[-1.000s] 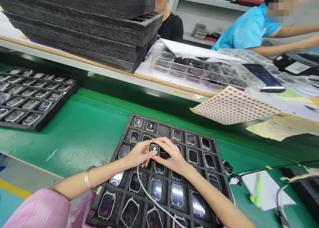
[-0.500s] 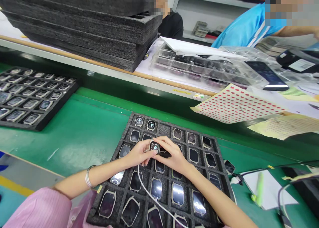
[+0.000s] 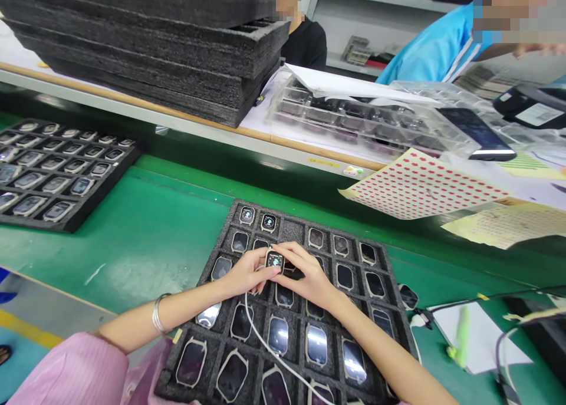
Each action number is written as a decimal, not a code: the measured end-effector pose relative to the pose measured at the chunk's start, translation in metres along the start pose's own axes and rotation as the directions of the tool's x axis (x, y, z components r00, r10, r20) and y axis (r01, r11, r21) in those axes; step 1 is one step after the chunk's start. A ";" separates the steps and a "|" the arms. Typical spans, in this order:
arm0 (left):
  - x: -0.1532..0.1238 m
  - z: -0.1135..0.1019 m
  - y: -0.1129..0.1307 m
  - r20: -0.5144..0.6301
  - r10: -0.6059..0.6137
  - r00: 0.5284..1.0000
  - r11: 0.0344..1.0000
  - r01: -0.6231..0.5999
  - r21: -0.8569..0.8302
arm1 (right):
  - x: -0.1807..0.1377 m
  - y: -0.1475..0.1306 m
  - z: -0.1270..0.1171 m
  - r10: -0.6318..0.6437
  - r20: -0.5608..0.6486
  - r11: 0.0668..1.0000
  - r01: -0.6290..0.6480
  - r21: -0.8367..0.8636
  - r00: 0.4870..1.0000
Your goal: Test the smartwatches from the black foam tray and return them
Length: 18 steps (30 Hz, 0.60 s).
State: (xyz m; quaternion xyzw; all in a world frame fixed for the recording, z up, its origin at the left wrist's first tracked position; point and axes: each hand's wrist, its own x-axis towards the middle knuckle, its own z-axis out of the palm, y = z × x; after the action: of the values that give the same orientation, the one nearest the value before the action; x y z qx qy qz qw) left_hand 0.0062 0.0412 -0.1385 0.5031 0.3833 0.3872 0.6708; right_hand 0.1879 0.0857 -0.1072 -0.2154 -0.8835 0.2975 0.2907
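Observation:
Between my two hands is a smartwatch (image 3: pixel 275 262) without a strap, its screen lit with a watch face. My left hand (image 3: pixel 249 273) grips its left side, thumb along the lower edge. The fingers and thumb of my right hand (image 3: pixel 305 273) close on its top and lower right. A white cable (image 3: pixel 260 340) runs down from below my left hand across the foam tray (image 3: pixel 216 349). That black tray lies under both hands, with watches in its compartments. Two watches at its far left, one of them a lit watch (image 3: pixel 268 221), show screens that are on.
Another tray of watches (image 3: pixel 71 207) lies at the left. Stacked foam trays (image 3: pixel 177 69) and clear plastic trays (image 3: pixel 345 113) fill the shelf ahead, near a phone (image 3: pixel 477 132). White paper (image 3: pixel 486 340) and a green pen (image 3: pixel 462 333) lie right. Two people are across the bench.
My hands and the watch stay in nearly the same place. The view shifts very slightly. Across the bench, the arm of the person in blue has moved.

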 end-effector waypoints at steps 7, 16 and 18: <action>0.002 0.004 0.001 -0.021 0.040 0.999 0.996 -0.038 0.075 | 0.006 0.005 -0.012 0.078 0.049 0.979 -0.067 -0.191 0.996; 0.006 0.004 -0.004 -0.008 -0.039 0.999 0.997 0.040 0.061 | 0.012 0.058 -0.026 0.209 -0.088 0.896 -0.227 -0.381 0.974; 0.006 0.005 -0.002 -0.009 -0.040 0.999 0.997 0.040 0.059 | 0.008 0.057 -0.037 0.230 -0.023 0.874 -0.217 -0.434 0.973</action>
State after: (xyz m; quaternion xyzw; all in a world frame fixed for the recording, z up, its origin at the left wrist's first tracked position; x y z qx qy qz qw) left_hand 0.0133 0.0439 -0.1405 0.5135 0.4073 0.3641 0.6617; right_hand 0.2170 0.1464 -0.1169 -0.3710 -0.9007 0.1282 0.1862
